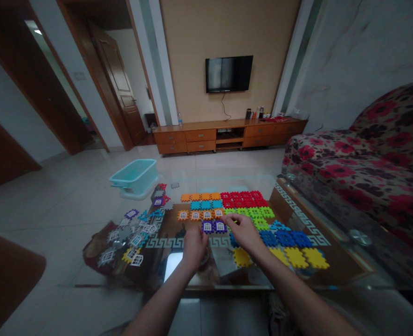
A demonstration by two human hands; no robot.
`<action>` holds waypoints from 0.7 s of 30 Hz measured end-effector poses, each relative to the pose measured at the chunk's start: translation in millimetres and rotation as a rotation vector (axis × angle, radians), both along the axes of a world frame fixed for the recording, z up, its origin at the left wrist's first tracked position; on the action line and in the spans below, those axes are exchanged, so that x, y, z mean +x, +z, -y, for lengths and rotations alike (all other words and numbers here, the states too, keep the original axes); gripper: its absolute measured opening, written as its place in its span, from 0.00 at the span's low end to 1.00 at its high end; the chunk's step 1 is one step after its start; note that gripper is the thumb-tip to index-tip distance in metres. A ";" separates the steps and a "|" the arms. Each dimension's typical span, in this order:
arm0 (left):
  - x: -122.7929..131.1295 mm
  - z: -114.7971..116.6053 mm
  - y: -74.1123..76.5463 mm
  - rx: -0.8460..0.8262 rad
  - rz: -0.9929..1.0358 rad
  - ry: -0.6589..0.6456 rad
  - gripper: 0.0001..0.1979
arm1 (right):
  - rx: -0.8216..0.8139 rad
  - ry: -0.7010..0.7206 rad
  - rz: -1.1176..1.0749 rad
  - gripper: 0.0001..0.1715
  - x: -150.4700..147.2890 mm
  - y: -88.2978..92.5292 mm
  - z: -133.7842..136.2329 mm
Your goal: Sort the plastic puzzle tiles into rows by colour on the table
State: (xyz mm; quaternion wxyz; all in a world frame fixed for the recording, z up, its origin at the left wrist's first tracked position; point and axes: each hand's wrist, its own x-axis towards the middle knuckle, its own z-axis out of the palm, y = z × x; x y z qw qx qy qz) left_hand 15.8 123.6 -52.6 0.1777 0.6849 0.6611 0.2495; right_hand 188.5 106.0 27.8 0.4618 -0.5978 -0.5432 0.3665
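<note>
Interlocking plastic waffle tiles lie in colour groups on a glass-topped coffee table. My right hand hangs over the middle of the layout, its fingers curled beside a purple window tile and close to the green tiles. My left hand is lower and to the left, its fingertips just below another purple window tile. The hands hide whatever is under them. Orange, red, blue and yellow tiles form neat rows, while a loose heap of grey and white tiles lies at the left.
A pale turquoise plastic tub stands on the tiled floor beyond the table's far left corner. A floral sofa runs along the right side. A low wooden cabinet stands under a wall-mounted television at the back.
</note>
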 end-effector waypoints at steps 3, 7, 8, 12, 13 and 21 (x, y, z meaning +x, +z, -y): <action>0.5 -0.1 1.7 -0.010 -0.004 0.004 0.07 | 0.003 0.004 0.001 0.19 -0.3 1.3 0.4; 0.6 0.5 2.7 -0.017 -0.012 0.002 0.07 | 0.007 -0.001 0.000 0.19 -0.7 2.2 0.9; 0.6 0.7 2.7 -0.018 -0.010 -0.001 0.07 | 0.006 -0.004 0.001 0.19 -0.8 2.2 1.0; 0.1 0.9 1.8 -0.019 0.009 -0.011 0.06 | 0.003 -0.005 0.001 0.20 -0.9 1.7 1.1; 0.0 0.9 1.6 -0.015 0.011 -0.012 0.06 | 0.002 -0.005 0.001 0.20 -0.9 1.5 1.1; -0.3 -0.3 1.3 -0.014 -0.002 -0.006 0.06 | 0.006 -0.009 0.006 0.20 -1.1 1.3 1.1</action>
